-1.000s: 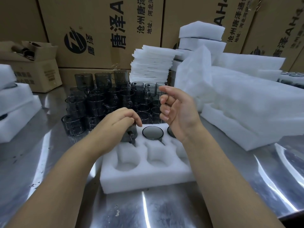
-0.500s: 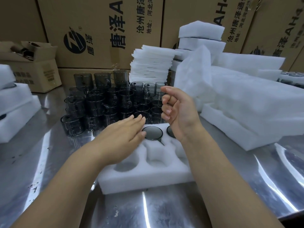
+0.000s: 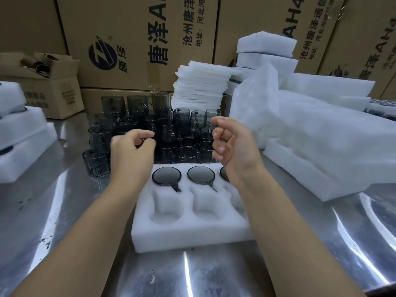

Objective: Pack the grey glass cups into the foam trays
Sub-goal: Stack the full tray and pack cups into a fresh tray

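Midway through the packing job, we hold both hands above the steel tabletop (image 3: 53, 221), where a white foam tray (image 3: 188, 237) lies before us with three grey glass cups (image 3: 166, 176) seated in its far row, the third half hidden behind our right wrist, and the near pockets (image 3: 165, 213) unfilled. Just beyond the tray the loose cups (image 3: 186, 154) stand crowded together, some stacked on others. Our left hand (image 3: 131, 153) hovers over that crowd with its fingers (image 3: 147, 133) curled toward the thumb; motion blur keeps us from telling whether they have closed on a rim or touch nothing. Our right hand (image 3: 234, 146) hangs over the tray's far right corner, fingers loosely curled and holding nothing. We judge the cups light but rigid, smooth-walled and slick, and brittle enough to chip where they knock against their neighbours, so each wants lifting straight up out of the crowd. The best hold looks to be around the wall near the rim or by the small side handle, which should line up with the notch beside its pocket, as the seated cups' handles (image 3: 176, 188) suggest. The foam is soft and should grip the glass, so a cup may need a gentle press home. A stack of foam sheets (image 3: 201, 86), spare foam trays (image 3: 321, 142) and cardboard boxes (image 3: 137, 39) ring the work.
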